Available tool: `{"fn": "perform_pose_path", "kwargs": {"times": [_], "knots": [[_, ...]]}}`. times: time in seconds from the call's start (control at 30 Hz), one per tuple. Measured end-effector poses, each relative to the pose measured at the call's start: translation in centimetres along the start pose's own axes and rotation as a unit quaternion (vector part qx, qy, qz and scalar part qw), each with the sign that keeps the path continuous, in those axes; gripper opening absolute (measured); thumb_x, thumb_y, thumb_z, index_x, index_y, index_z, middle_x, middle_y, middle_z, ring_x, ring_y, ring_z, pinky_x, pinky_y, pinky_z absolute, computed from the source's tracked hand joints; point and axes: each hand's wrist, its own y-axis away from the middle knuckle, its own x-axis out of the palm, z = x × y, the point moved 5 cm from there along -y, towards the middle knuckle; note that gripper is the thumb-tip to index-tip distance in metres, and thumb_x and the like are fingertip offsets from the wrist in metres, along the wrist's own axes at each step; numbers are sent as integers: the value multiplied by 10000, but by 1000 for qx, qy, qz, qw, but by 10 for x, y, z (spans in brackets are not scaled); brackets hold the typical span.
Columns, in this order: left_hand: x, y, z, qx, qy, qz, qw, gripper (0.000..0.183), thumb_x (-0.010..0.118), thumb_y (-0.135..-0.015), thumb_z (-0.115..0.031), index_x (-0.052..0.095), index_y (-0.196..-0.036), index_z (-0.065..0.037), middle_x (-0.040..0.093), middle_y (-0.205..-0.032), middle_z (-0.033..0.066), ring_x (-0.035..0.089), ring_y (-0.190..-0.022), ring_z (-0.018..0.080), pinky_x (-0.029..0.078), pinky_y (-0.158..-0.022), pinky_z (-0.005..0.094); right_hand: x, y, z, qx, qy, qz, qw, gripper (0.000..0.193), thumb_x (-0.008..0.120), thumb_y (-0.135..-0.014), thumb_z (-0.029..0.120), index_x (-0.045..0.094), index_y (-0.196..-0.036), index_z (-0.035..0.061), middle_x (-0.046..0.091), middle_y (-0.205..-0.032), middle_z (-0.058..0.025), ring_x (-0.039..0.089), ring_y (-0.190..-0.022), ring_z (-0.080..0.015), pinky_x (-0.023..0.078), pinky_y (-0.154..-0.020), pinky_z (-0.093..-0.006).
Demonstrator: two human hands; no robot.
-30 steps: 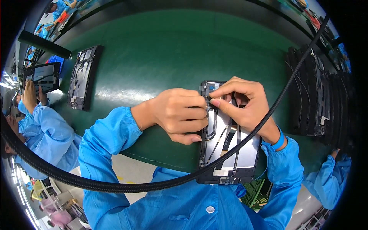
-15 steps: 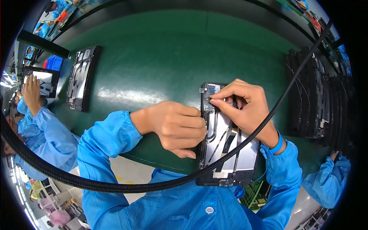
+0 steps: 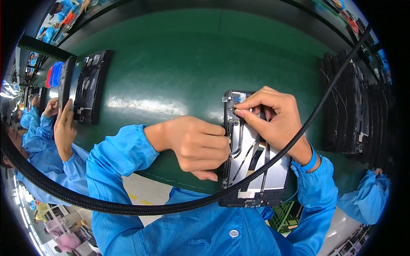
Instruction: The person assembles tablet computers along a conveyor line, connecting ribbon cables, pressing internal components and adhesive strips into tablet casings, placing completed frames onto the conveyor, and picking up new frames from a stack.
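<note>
Left hand (image 3: 194,147), right hand (image 3: 273,119) at tablet (image 3: 277,176), by table edge (image 3: 171,182), tabletop (image 3: 171,64) beyond

The head-worn left fisheye looks steeply down from above the left hand (image 3: 194,145) and right hand (image 3: 275,119), near enough to set them mid-frame. Its wide, rim-bent view reaches from the wearer's blue smock (image 3: 209,226), below the hands, to the green workbench (image 3: 171,64) beyond them.

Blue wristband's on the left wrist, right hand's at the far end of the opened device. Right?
Wrong wrist: the head view shows the blue wristband on the wrist of the right hand. The rest holds: that hand is at the far end of the opened device.
</note>
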Motion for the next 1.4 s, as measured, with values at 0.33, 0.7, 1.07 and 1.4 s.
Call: {"fn": "perform_pose_path", "kwargs": {"times": [0.33,0.7,1.07,1.4], "knots": [[1,-2,2,-6,-4,-8,1000,418,703,-1029,-338,693,-819,23,678,-857,139,669,-772,298,577,-693,397,0,-1,2,-4,4,4,1000,107,875,-875,76,850,-971,39,704,-758,-91,587,-655,-173,414,-580,-329],[-6,-2,24,-69,-30,3,997,366,729,-984,-332,678,-801,-19,618,-812,77,611,-731,249,513,-644,367,0,2,-2,12,-38,6,999,105,871,-872,56,849,-974,39,710,-773,-63,548,-654,-117,378,-573,-303],[-3,4,37,-118,-12,23,993,360,762,-943,-297,759,-948,63,689,-898,144,685,-789,308,608,-684,402,-2,5,-4,-23,-52,13,998,124,861,-828,20,841,-947,48,757,-841,-65,628,-715,-150,462,-609,-303],[-6,16,30,-152,-20,-2,988,359,734,-947,-293,753,-996,61,691,-945,148,673,-808,314,601,-676,406,2,-1,11,-8,12,26,1000,191,836,-789,19,825,-979,37,745,-810,-50,616,-714,-159,477,-626,-308]]}}
